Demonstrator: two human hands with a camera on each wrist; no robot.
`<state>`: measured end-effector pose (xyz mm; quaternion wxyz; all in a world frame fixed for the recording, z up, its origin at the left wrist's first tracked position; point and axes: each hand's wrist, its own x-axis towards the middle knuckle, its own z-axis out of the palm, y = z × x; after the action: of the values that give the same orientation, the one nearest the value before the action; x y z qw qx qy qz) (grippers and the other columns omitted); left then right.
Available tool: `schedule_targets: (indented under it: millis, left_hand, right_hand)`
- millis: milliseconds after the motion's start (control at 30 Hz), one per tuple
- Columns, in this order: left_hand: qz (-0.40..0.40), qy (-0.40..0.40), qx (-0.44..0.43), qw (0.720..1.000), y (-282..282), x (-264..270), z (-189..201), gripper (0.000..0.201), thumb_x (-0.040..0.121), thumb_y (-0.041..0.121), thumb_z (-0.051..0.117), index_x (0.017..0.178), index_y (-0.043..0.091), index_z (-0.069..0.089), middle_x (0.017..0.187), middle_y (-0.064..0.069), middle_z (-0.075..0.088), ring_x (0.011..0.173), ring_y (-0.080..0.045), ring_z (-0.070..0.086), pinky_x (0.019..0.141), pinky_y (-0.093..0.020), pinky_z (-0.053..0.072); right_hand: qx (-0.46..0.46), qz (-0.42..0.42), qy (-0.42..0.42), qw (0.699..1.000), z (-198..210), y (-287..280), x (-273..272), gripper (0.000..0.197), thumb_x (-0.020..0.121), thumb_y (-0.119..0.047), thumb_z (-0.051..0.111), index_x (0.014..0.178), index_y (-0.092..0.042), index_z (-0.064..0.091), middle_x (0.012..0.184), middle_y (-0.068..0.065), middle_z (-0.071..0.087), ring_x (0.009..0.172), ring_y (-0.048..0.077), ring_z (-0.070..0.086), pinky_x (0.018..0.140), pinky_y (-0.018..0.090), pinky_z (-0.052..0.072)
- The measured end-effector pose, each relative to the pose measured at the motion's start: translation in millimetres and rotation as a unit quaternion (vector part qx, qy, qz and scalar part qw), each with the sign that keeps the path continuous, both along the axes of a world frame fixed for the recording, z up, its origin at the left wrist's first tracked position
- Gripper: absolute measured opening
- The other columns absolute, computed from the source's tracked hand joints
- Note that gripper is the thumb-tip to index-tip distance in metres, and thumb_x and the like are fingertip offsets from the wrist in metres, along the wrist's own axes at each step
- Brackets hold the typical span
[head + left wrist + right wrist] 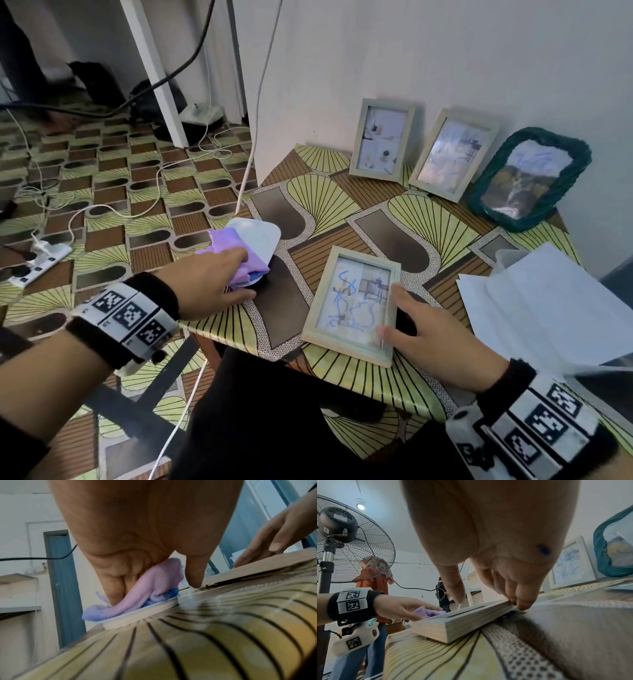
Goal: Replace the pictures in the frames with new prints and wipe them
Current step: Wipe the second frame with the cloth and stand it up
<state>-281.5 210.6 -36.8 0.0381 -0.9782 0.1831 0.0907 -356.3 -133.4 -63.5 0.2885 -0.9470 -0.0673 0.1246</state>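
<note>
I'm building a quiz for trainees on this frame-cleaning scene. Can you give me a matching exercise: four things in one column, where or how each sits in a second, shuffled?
Things:
1. purple cleaning cloth
2. pale wooden frame with blue scribbles
3. dark green woven frame
4. white paper sheets

States:
A. leaning against the wall
B. lying flat, steadied by the right hand
C. gripped by the left hand on a white dish
D. stacked at the table's right edge

Pairs: 1-C, 2-B, 3-A, 4-D
</note>
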Motion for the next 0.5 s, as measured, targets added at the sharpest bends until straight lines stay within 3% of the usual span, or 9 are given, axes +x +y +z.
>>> schedule_targets:
  millis: [100,200,300,367,400,500]
  left_hand:
    - [0.031,0.004,-0.033,0.999,1,1,-10,0.072,0.092,0.064,0.043,0.145,0.016,0.031,0.125,-0.009,0.062,0.103,-0.025,0.061,0.089,-0.032,0.048]
    - [0.019,-0.004,-0.028,0.999,-1,4,-10,0.06,0.097,0.055,0.042,0.143,0.016,0.043,0.149,-0.003,0.047,0.124,-0.027,0.053,0.101,-0.03,0.04]
    - [0.011,-0.018,-0.031,0.999,-4,6,-8,0.047,0.098,0.049,0.047,0.132,0.017,0.055,0.14,-0.001,0.055,0.109,-0.025,0.06,0.09,-0.027,0.042]
    - [0.009,-0.023,-0.052,0.998,-4,6,-7,0.04,0.097,0.047,0.05,0.118,0.015,0.062,0.116,-0.001,0.064,0.084,-0.018,0.057,0.072,-0.022,0.039]
    - [0.01,-0.024,-0.063,0.998,-3,6,-6,0.039,0.096,0.046,0.052,0.114,0.014,0.064,0.108,0.001,0.064,0.08,-0.017,0.056,0.069,-0.02,0.038]
    - [0.01,-0.036,-0.082,0.996,-3,7,-6,0.036,0.094,0.044,0.058,0.114,0.016,0.069,0.117,0.001,0.068,0.095,-0.022,0.063,0.083,-0.03,0.045]
  right_hand:
    - [-0.004,-0.001,-0.001,1.0,1,0,0,0.077,0.094,-0.045,0.054,0.156,-0.026,0.012,0.125,-0.018,0.054,0.102,0.001,0.047,0.077,0.011,0.037]
    - [-0.004,-0.001,0.006,1.0,2,0,0,0.074,0.095,-0.044,0.054,0.155,-0.026,0.016,0.109,-0.02,0.057,0.095,0.003,0.053,0.069,0.009,0.037]
    - [0.004,0.001,0.007,1.0,5,0,0,0.071,0.095,-0.043,0.054,0.155,-0.026,0.018,0.112,-0.016,0.062,0.098,0.006,0.057,0.075,0.015,0.042]
    - [0.008,0.005,0.007,1.0,7,0,-1,0.069,0.096,-0.042,0.053,0.154,-0.026,0.019,0.117,-0.012,0.064,0.1,0.01,0.058,0.08,0.022,0.046]
    - [0.011,0.006,0.008,1.0,8,0,-2,0.068,0.096,-0.042,0.053,0.154,-0.026,0.02,0.118,-0.011,0.064,0.1,0.01,0.058,0.081,0.023,0.046]
    - [0.018,0.009,0.006,1.0,11,0,-3,0.067,0.096,-0.042,0.053,0.153,-0.026,0.021,0.119,-0.011,0.064,0.101,0.01,0.059,0.084,0.026,0.048]
